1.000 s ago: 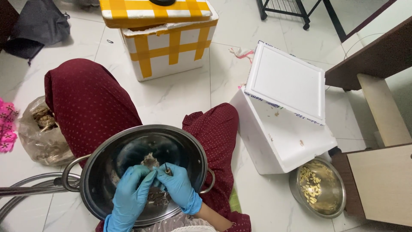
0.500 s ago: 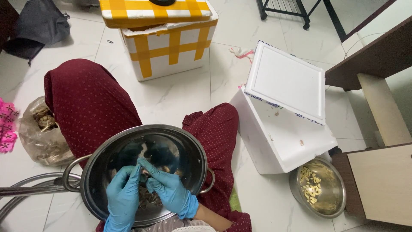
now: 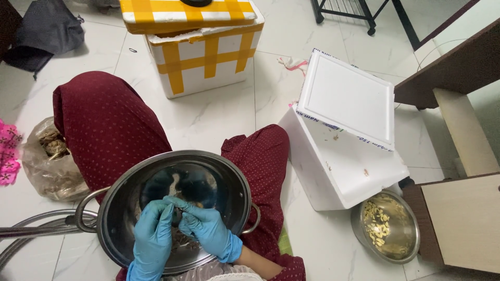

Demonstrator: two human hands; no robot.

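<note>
While both blue-gloved hands meet over the steel pot (image 3: pixel 125 177), left hand (image 3: pixel 154 235) and right hand (image 3: pixel 207 229) pinch one small dark piece (image 3: pixel 179 214) between fingertips — right nearer; its long axis cannot be told.

A white foam box with yellow tape (image 3: pixel 208 57) stands on the tiled floor (image 3: pixel 219 119). A second white foam box (image 3: pixel 344 166) lies tipped, its lid (image 3: pixel 346 99) resting on it. Beside it sits a small steel bowl of yellowish pieces (image 3: pixel 385 225). A clear bag (image 3: pixel 49 161) lies at the left.
</note>
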